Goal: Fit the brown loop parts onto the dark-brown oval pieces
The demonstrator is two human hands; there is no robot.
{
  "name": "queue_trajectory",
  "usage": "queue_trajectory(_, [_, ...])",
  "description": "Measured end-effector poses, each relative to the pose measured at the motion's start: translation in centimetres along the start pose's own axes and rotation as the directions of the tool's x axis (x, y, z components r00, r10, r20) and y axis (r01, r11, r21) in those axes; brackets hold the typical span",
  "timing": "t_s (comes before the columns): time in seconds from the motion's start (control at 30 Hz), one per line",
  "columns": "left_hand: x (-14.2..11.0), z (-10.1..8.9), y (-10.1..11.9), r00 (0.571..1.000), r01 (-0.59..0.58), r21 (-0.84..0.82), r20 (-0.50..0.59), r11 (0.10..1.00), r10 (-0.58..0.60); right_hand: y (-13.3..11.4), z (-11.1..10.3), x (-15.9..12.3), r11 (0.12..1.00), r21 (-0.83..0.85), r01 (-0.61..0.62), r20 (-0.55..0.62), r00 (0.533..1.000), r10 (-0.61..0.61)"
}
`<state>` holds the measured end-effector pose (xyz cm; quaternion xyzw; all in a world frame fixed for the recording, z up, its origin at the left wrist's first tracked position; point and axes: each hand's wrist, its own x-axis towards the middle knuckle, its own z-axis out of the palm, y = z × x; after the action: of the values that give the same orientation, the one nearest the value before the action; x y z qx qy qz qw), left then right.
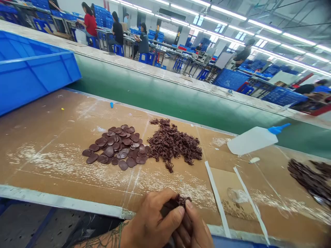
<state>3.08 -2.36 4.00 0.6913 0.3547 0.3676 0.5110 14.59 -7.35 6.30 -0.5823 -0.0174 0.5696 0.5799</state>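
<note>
On my feed, nearest, L hand (152, 217) and R hand (198, 227) pinch a dk brown curly pc (184, 199) btwn thumbs & fingers, over the near part of the brown tabletop (77, 193). Past it I see a pile of flat discs (116, 146) just beside a heap of curly pcs (174, 143), w/ a white bottle (252, 141) lying to the right; beyond, a green strip (155, 93), then a person in red (90, 24) seated at a bench.

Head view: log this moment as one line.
left hand, right hand: holding curly brown piece; brown discs: beside curly pile; bottle: on its side
</note>
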Motion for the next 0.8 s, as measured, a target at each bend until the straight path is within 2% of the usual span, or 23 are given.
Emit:
queue_trajectory(0.2, [-0.1, -0.1, -0.5, 1.000, -0.003, -0.041, 0.031, 0.999, 0.005, 0.4, 0.8, -0.2, 0.987, 0.135, 0.089, 0.034, 0.995, -0.095])
queue_trajectory(0.43, [-0.1, -0.1, -0.8, 0.997, -0.030, -0.070, 0.073, 0.997, 0.035, 1.4, -0.4, 0.8, 0.982, 0.166, 0.092, 0.177, 0.977, -0.122])
queue_trajectory(0.63, [0.0, 0.0, -0.9, 0.998, -0.050, -0.048, 0.040, 0.998, 0.052, 1.6, -0.8, 1.4, 0.977, 0.192, 0.089, 0.160, 0.980, -0.121])
queue_trajectory(0.8, [-0.1, 0.0, -1.0, 0.997, -0.074, -0.002, 0.020, 0.997, 0.074, 1.2, -0.4, 1.0, 0.979, 0.191, 0.075, 0.135, 0.986, -0.102])
